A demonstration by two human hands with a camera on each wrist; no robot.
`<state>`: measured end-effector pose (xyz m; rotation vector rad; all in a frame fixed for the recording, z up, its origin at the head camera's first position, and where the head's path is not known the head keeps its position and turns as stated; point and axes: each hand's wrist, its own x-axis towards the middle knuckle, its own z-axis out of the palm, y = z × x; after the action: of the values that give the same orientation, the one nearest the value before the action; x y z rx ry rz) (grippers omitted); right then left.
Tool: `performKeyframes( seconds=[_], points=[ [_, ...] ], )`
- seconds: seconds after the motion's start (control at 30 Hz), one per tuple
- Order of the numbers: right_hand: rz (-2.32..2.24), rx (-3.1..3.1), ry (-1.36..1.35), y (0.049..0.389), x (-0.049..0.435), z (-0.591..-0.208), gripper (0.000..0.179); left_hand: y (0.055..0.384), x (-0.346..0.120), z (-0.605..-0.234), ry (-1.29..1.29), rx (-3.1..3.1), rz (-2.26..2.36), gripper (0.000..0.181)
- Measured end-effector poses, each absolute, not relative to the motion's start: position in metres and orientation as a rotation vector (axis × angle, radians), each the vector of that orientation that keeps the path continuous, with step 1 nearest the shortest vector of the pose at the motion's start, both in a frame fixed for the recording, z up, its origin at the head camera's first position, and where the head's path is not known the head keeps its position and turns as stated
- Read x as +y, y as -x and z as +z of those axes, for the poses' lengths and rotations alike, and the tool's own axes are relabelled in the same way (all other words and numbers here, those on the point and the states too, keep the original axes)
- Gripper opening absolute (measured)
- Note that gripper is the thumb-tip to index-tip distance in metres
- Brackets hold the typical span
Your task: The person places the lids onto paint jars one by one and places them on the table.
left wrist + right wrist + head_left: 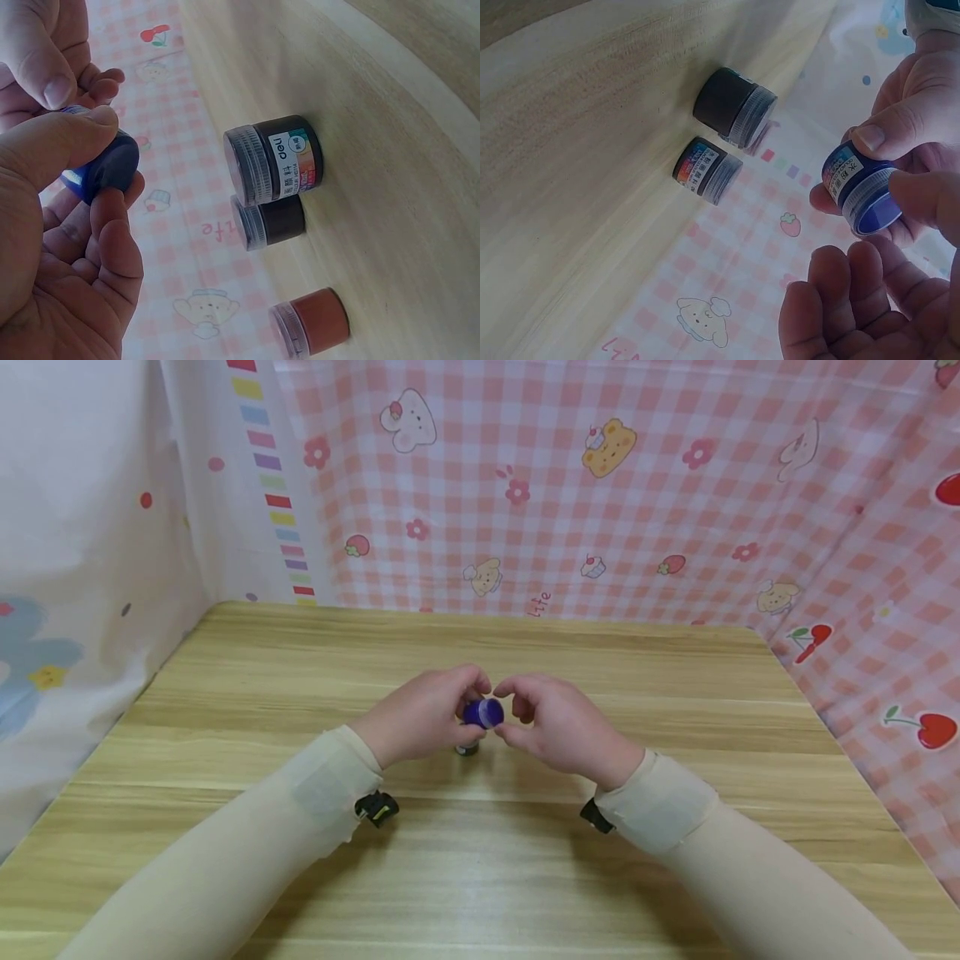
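Observation:
My left hand grips a small blue paint jar between thumb and fingers, tilted so its clear lid faces right. In the right wrist view the jar shows a white label, and its lid points at my right hand. The right thumb lies at the lid's edge; whether it touches cannot be told. The other right fingers curve loosely, apart from the lid. Under the hands, a dark paint jar stands on the table, mostly hidden from the head view.
In the left wrist view, a labelled dark jar, another dark jar and a reddish-brown jar stand on the wooden table. Patterned cloth hangs behind the table and along both sides.

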<state>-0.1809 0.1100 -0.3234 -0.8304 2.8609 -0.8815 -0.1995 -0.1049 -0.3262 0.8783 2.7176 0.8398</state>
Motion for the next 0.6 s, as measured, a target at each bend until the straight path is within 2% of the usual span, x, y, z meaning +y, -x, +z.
performKeyframes(
  seconds=[0.2, 0.43, 0.6],
  points=[
    [-0.875, 2.873, 0.849, 0.1813, 0.1100, -0.3243, 0.027, 0.2006, -0.1049, -0.3268, -0.890, 2.718, 0.833, 0.040],
    [-0.904, 2.855, 0.841, 0.1816, 0.1102, -0.3247, 0.034, 0.2012, -0.1062, -0.3281, -0.901, 2.721, 0.832, 0.040],
    [-0.901, 2.849, 0.832, 0.1821, 0.1096, -0.3243, 0.028, 0.2006, -0.1060, -0.3275, -0.894, 2.723, 0.836, 0.040]
  ],
)
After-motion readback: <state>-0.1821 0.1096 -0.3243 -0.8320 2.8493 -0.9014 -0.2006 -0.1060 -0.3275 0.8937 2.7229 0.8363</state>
